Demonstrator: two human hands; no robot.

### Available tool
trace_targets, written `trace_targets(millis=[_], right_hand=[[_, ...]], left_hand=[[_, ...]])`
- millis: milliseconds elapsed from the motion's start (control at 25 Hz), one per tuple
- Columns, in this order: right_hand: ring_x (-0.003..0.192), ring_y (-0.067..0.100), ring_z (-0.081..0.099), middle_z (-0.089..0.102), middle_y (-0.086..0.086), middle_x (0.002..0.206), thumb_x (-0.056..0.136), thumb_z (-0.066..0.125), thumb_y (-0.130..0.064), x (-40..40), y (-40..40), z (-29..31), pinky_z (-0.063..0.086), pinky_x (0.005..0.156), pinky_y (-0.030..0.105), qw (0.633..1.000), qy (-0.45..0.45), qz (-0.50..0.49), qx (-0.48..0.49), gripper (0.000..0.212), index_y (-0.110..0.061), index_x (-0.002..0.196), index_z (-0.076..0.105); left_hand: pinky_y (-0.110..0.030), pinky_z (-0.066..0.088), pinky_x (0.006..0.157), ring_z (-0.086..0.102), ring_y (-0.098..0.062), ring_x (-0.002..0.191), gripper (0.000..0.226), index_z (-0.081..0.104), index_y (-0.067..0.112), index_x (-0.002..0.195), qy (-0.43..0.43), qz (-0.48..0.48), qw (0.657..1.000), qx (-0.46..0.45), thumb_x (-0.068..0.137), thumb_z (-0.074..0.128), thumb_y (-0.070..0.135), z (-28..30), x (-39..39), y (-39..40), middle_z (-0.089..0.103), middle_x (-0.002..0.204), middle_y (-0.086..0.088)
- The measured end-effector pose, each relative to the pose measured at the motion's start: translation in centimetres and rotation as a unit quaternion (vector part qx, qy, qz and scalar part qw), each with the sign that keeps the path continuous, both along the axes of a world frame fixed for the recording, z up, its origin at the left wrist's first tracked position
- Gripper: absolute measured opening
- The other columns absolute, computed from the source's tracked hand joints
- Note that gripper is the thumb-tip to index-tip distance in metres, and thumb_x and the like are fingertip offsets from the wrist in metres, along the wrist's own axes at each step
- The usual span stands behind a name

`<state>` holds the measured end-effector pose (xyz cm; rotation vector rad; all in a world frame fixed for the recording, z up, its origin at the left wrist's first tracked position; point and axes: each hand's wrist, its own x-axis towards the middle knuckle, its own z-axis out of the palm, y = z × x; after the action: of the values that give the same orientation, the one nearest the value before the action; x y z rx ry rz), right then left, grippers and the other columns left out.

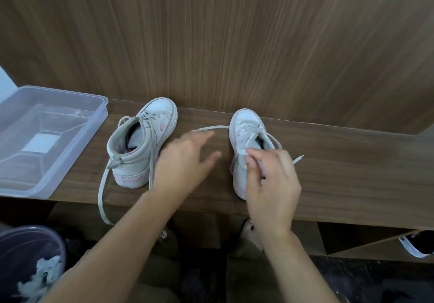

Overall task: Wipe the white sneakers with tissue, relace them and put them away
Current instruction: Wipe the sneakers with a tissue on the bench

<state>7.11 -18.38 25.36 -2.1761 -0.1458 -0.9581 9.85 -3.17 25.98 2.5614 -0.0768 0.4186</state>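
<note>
Two white sneakers with pink trim stand on a wooden shelf (340,168). The left sneaker (141,143) points away from me, and its loose lace (103,194) hangs over the shelf's front edge. My right hand (270,180) grips the collar of the right sneaker (246,128). That shoe's lace (211,128) lies stretched to the left across the shelf, with another end (297,159) sticking out on the right. My left hand (185,161) hovers between the two shoes with fingers spread, blurred, fingertips close to the lace end.
A clear plastic box (89,128) sits open at the shelf's left end. A wood-panel wall rises right behind the shoes. Below at the left stands a bin (30,239) holding crumpled tissue. A dark shoe (415,246) shows in a compartment at the lower right.
</note>
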Motion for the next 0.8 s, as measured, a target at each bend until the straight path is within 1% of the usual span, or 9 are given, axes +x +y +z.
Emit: trace_targets(millis=[80, 160, 200, 240, 320, 400, 520, 680, 800], right_hand=[[0.074, 0.009, 0.057, 0.063, 0.0, 0.082, 0.086, 0.058, -0.014, 0.1, 1.5, -0.6, 0.045, 0.066, 0.017, 0.997, -0.036, 0.041, -0.046, 0.014, -0.012, 0.089, 0.072], [0.072, 0.014, 0.061, 0.064, 0.002, 0.08, 0.086, 0.059, -0.01, 0.4, 2.7, -1.2, 0.048, 0.066, 0.019, 0.994, -0.048, 0.07, -0.073, 0.012, -0.009, 0.088, 0.071], [0.071, 0.014, 0.062, 0.064, 0.003, 0.08, 0.087, 0.059, -0.01, 0.5, 3.2, -1.5, 0.049, 0.065, 0.021, 0.993, -0.043, 0.081, -0.078, 0.012, -0.009, 0.088, 0.071], [0.071, 0.014, 0.061, 0.064, 0.003, 0.081, 0.087, 0.058, -0.01, 0.5, 3.7, -1.8, 0.05, 0.064, 0.022, 0.992, -0.034, 0.089, -0.081, 0.013, -0.008, 0.089, 0.071], [0.072, 0.013, 0.061, 0.063, 0.003, 0.081, 0.088, 0.057, -0.011, 0.6, 4.3, -2.2, 0.052, 0.062, 0.025, 0.992, -0.017, 0.095, -0.084, 0.013, -0.009, 0.09, 0.07], [0.072, 0.012, 0.06, 0.063, 0.002, 0.081, 0.086, 0.06, -0.008, 0.5, 4.5, -2.4, 0.051, 0.062, 0.023, 0.992, -0.007, 0.096, -0.081, 0.011, -0.01, 0.09, 0.07], [0.076, 0.007, 0.057, 0.062, 0.0, 0.084, 0.085, 0.063, -0.005, 0.9, 4.6, -2.1, 0.045, 0.069, 0.013, 0.995, 0.015, 0.089, -0.044, 0.012, -0.012, 0.092, 0.07], [0.088, 0.004, 0.054, 0.064, 0.0, 0.096, 0.09, 0.058, -0.009, 1.2, 4.7, -1.0, 0.04, 0.078, 0.009, 0.994, 0.055, 0.088, 0.031, 0.017, -0.013, 0.105, 0.065], [0.092, 0.002, 0.053, 0.062, -0.004, 0.099, 0.091, 0.056, -0.013, 0.7, 4.7, -0.7, 0.042, 0.079, 0.01, 0.986, 0.088, 0.144, 0.013, 0.021, -0.017, 0.11, 0.065]], left_hand=[[-0.052, 0.02, 0.11, 0.03, -0.028, 0.138, 0.058, 0.049, 0.019, 0.133, -0.052, 0.133, 0.985, 0.094, 0.08, 0.066, 0.037, 0.2, -0.4, 3.4, 0.045, 0.143, -0.005], [-0.06, 0.007, 0.11, 0.01, -0.033, 0.143, 0.072, 0.036, 0.023, 0.139, 0.025, 0.23, 0.962, 0.148, 0.077, 0.067, 0.044, 0.0, -0.5, 6.2, 0.027, 0.153, -0.008], [-0.062, 0.011, 0.108, 0.011, -0.036, 0.143, 0.079, 0.03, 0.026, 0.141, 0.075, 0.252, 0.954, 0.143, 0.075, 0.067, 0.049, -0.1, -0.4, 7.1, 0.023, 0.154, -0.009], [-0.061, 0.023, 0.105, 0.022, -0.038, 0.139, 0.084, 0.027, 0.028, 0.142, 0.11, 0.259, 0.952, 0.122, 0.073, 0.067, 0.054, -0.2, -0.3, 7.7, 0.027, 0.152, -0.01], [-0.048, 0.045, 0.081, 0.049, -0.036, 0.118, 0.084, 0.028, 0.029, 0.141, 0.13, 0.247, 0.958, 0.063, 0.071, 0.069, 0.055, -0.2, 0.3, 7.9, 0.045, 0.136, -0.012], [-0.038, 0.044, 0.069, 0.057, -0.031, 0.104, 0.077, 0.031, 0.029, 0.14, 0.103, 0.226, 0.968, 0.035, 0.075, 0.068, 0.05, -0.1, 0.5, 7.7, 0.054, 0.125, -0.01], [-0.038, 0.046, 0.08, 0.056, -0.024, 0.111, 0.068, 0.038, 0.03, 0.138, 0.085, 0.205, 0.971, -0.085, 0.078, 0.067, 0.045, 0.5, 0.1, 7.3, 0.057, 0.128, -0.001], [-0.039, 0.046, 0.093, 0.051, -0.014, 0.111, 0.064, 0.033, 0.042, 0.139, 0.147, 0.114, 0.907, -0.378, 0.083, 0.063, 0.033, 0.4, -2.7, 5.8, 0.049, 0.127, 0.014], [-0.028, 0.027, 0.097, 0.03, 0.001, 0.121, 0.059, 0.024, 0.051, 0.139, 0.121, 0.04, 0.928, -0.349, 0.093, 0.05, 0.026, -0.7, -4.9, 5.0, 0.033, 0.131, 0.022]])
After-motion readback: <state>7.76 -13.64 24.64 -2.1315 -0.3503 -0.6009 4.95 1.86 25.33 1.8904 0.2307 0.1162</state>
